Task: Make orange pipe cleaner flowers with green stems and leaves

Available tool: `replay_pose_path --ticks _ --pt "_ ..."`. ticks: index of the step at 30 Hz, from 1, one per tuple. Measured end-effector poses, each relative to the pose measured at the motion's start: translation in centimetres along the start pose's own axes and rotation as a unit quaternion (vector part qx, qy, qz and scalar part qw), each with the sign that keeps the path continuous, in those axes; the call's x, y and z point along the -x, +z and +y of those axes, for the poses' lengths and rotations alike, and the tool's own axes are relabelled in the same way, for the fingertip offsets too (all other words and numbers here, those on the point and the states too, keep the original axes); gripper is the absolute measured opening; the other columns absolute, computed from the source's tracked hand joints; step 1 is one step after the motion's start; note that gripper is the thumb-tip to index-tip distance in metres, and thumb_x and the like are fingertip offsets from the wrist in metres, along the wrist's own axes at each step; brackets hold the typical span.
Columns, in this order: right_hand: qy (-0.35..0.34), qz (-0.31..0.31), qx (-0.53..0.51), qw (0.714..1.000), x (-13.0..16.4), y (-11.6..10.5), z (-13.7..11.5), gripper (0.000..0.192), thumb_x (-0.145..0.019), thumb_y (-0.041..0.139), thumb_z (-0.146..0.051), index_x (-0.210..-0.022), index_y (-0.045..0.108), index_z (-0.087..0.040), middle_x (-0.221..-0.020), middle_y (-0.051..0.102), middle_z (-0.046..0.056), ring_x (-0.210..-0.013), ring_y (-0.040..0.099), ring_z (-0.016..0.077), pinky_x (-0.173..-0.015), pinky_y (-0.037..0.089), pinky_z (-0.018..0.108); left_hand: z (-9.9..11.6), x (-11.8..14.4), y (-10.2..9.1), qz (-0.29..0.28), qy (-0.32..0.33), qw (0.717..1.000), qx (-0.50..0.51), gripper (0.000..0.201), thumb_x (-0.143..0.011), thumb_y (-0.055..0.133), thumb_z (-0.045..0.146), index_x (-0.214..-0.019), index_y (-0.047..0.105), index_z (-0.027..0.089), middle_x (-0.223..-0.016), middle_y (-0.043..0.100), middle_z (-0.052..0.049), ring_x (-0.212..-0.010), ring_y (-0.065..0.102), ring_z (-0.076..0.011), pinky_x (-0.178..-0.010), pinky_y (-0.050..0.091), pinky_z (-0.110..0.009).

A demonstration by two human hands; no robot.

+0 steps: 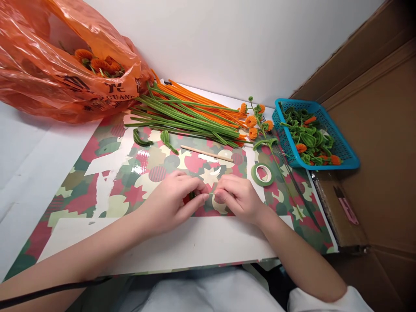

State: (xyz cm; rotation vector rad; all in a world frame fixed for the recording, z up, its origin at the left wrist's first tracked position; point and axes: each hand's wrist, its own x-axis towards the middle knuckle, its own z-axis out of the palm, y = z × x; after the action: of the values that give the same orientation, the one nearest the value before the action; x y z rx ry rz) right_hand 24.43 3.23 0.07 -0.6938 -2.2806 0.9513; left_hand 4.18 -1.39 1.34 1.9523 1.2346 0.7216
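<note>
Your two hands meet over the middle of the patterned mat (97,169), and between their fingertips sits a small green piece (192,195), mostly hidden; what it is cannot be told. Your left hand (175,201) is pinched on it from the left, fingers curled, thumb and forefinger closed on the piece. Your right hand (237,197) closes in from the right, fingertips bunched against the same spot; whether it grips the piece or only touches it cannot be told.

Just behind the hands lies a thin wooden stick (206,153), flat on the mat. To its right, near your right hand, lies a roll of green tape (262,174). Two bent green pieces (156,138) lie to the left of the stick.

Further back, a bundle of green and orange pipe cleaners (191,115) lies across the mat. A finished stem with orange blooms (256,123) lies at its right end. A blue basket (344,151) holding green and orange pieces stands at the right on the counter (29,151). An orange plastic bag (65,60) sits at the far left.
</note>
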Motion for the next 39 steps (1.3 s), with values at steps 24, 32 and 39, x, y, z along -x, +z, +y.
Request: replay_pose_path --ticks 24,32,39 --pt "-0.009 0.093 -0.036 0.995 0.2 0.9 -0.7 0.025 -0.091 0.049 -0.018 -0.067 0.056 -0.019 -0.06 0.057 0.001 -0.057 0.052 0.0119 -0.053 0.043 0.025 0.3 0.1 -0.4 0.005 0.057 0.998 -0.01 0.018 -0.09 0.054 0.023 -0.076 0.065 0.018 -0.07 0.069 0.0 -0.066 0.06 -0.0137 -0.073 0.042 -0.03" --pt "-0.094 0.09 -0.056 0.99 0.3 0.8 -0.7 0.016 -0.091 0.052 -0.015 -0.077 0.059 -0.018 -0.069 0.062 0.004 -0.065 0.056 0.0132 -0.059 0.049 0.026 0.9 -0.1 -1.1 -0.16 -0.174 0.912 0.335 0.025 -0.086 0.06 0.035 -0.07 0.067 0.016 -0.064 0.062 0.0 -0.053 0.049 -0.0083 -0.047 0.039 -0.018" --pt "-0.103 0.084 -0.045 0.99 0.3 0.6 -0.6 0.015 -0.091 0.053 -0.016 -0.078 0.06 -0.018 -0.071 0.062 0.005 -0.066 0.058 0.0137 -0.061 0.051 0.027 0.6 -0.2 -1.3 -0.169 -0.21 0.885 0.38 0.025 -0.084 0.064 0.035 -0.069 0.066 0.016 -0.065 0.065 -0.001 -0.054 0.05 -0.0074 -0.048 0.04 -0.017"
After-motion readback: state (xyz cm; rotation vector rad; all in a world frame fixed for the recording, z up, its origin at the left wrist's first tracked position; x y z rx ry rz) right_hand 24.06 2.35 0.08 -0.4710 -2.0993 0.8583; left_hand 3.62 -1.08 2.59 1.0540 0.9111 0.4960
